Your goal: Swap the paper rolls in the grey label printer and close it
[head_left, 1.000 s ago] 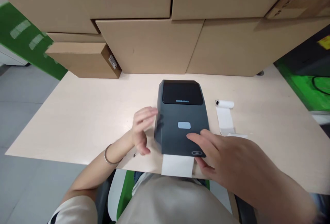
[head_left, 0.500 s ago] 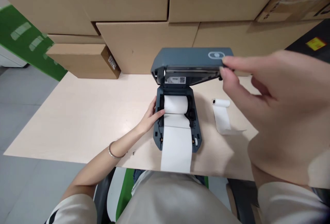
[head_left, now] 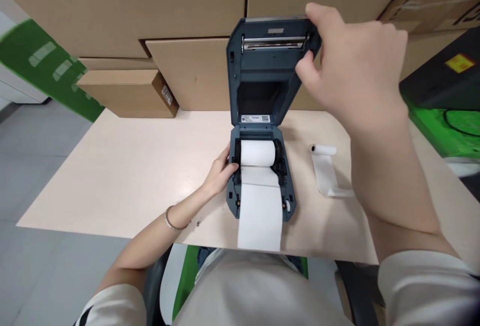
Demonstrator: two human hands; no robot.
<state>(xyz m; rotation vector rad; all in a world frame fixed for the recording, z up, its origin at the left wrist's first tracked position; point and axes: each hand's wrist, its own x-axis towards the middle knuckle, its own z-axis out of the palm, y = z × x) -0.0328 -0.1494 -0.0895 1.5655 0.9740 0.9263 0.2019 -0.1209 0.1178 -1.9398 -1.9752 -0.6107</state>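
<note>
A dark grey label printer (head_left: 258,186) is sitting near the front edge of a pale wooden table (head_left: 123,176), at its middle. The right hand (head_left: 348,71) is pinching the top right corner of the raised lid (head_left: 262,66), thumb in front and fingers behind, holding it upright. The left hand (head_left: 220,173) is resting loosely open against the printer's left side, fingertips touching the rim of the paper bay and gripping nothing. A white paper roll (head_left: 257,152) is lying in the bay, its strip running out over the front edge. A small loose roll (head_left: 324,150) is lying to the right, apart. Cardboard boxes (head_left: 195,71) are standing along the back edge.
</note>
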